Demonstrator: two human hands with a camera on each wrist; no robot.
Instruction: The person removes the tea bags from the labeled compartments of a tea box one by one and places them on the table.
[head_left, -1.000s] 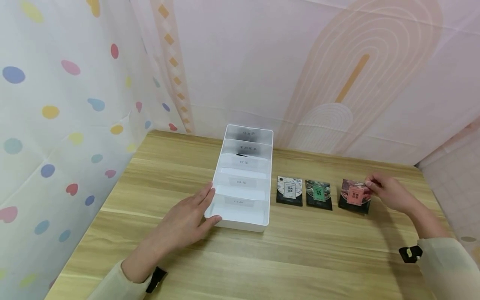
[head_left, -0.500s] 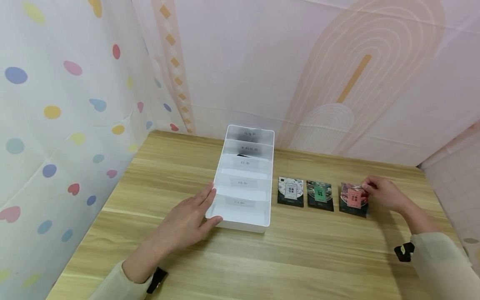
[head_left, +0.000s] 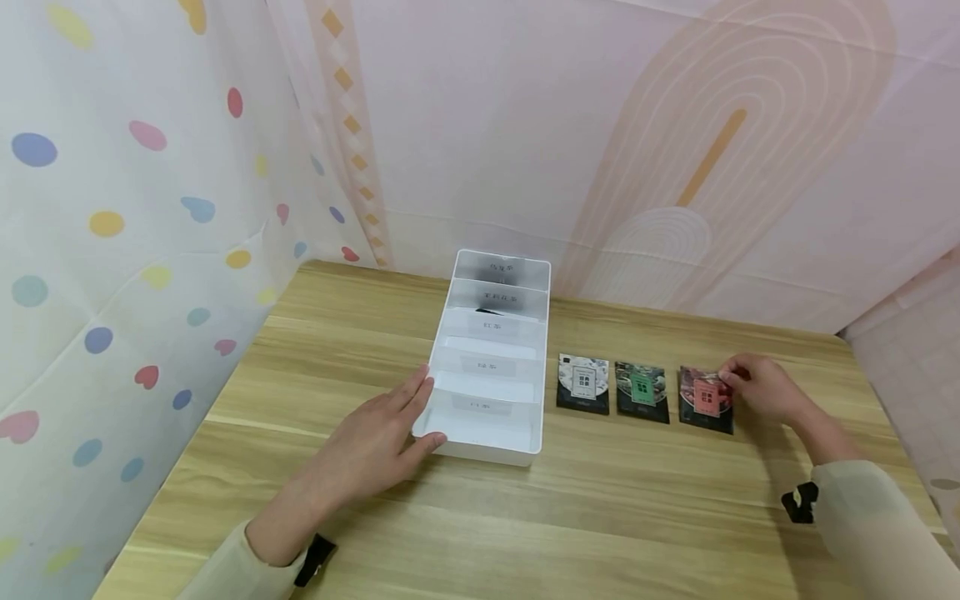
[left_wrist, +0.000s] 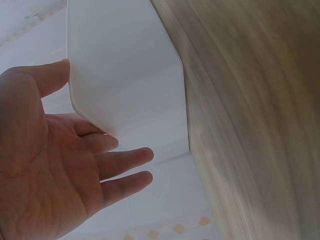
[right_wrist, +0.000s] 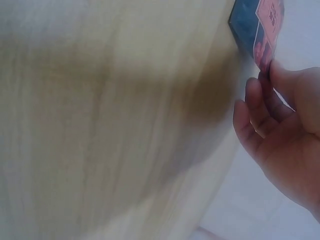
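My white box (head_left: 480, 454) is smooth and plastic-looking, long with rounded corners, split crosswise into five compartments with printed labels. It stands on the desk (head_left: 637, 508), whose surface has a pale, streaky wood grain. My left hand (head_left: 367, 442) is spread and relaxed at the box's near left corner, the thumb tip on the rim and the fingers along the side wall. My right hand (head_left: 765, 387) pinches the upper right corner of the red packet (head_left: 705, 402) between thumb and forefinger — whether that corner is raised I cannot tell. The green packet (head_left: 641, 393) and the white packet (head_left: 582, 385) lie flat to its left, thin slips with dark lower bands. Narrow strips of wood separate them — another runs between white packet and box. The desk's back edge meets a pink cloth (head_left: 487, 125).
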